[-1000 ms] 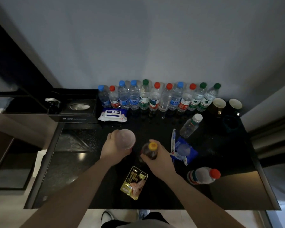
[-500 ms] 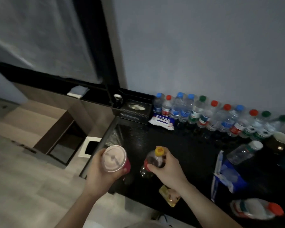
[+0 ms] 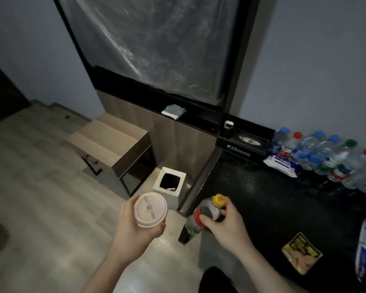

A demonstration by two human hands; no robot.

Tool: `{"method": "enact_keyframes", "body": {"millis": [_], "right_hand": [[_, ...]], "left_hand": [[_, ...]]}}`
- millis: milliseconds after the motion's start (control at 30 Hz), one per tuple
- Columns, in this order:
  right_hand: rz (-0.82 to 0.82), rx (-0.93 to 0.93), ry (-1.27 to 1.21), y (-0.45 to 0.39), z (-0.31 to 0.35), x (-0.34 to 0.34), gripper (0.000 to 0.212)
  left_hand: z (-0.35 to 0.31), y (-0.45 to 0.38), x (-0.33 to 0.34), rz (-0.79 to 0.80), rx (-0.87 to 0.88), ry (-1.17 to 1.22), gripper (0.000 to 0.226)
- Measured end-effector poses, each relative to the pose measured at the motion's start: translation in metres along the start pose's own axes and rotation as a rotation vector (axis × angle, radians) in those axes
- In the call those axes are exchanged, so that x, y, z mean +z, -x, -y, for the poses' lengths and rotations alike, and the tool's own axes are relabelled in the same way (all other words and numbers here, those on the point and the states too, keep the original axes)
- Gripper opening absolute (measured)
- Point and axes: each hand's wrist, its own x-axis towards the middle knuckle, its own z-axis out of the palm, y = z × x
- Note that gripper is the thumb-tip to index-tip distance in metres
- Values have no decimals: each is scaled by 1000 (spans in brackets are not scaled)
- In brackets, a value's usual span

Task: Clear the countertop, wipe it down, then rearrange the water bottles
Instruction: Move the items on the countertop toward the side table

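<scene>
The black box [image 3: 241,147] carries small white lettering ending in "HOTEL"; nothing else is legible.

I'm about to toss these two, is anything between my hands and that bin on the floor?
Nothing visible. The lidded cup and yellow-capped bottle are held just short of the white bin, whose top is open.

Worktop [image 3: 262,197]: black, fine pale speckle. Bottle [image 3: 207,210]: yellow cap, red label band. Cup [image 3: 150,209]: pale pink lid. Water bottles [image 3: 325,155]: blue, red, green caps. Bin [image 3: 169,182]: white. Snack packet [image 3: 302,252]: yellow and black.
</scene>
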Motion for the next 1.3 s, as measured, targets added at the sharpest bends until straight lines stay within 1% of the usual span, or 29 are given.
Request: {"method": "enact_keyframes", "body": {"millis": [67, 167, 400, 600, 767, 867, 967, 1033, 1133, 1300], "right_hand": [[14, 9, 5, 2, 11, 24, 52], [46, 15, 18, -5, 22, 47, 59], [70, 7, 38, -53, 50, 89, 54], [41, 24, 82, -128, 64, 134, 54], [38, 45, 182, -195, 88, 168, 46], [41, 60, 243, -236, 102, 188, 48], [-9, 93, 251, -263, 110, 204, 48], [-62, 121, 224, -276, 108, 211, 47], [-158, 232, 164, -286, 93, 220, 55], [-272, 397, 115, -301, 78, 236, 37]], "left_hand": [[11, -5, -21, -7, -12, -3, 93], [23, -22, -44, 11, -19, -32, 103], [33, -88, -73, 59, 54, -120, 104], [48, -166, -91, 104, 80, -199, 106], [60, -228, -127, 73, 75, -328, 106], [73, -269, -146, 77, 10, -352, 109], [85, -304, -146, 97, -41, -292, 114], [94, -330, -139, 143, -46, -284, 115], [109, -370, -127, 273, -40, -299, 116], [135, -445, -99, 506, 4, -334, 118]]}}
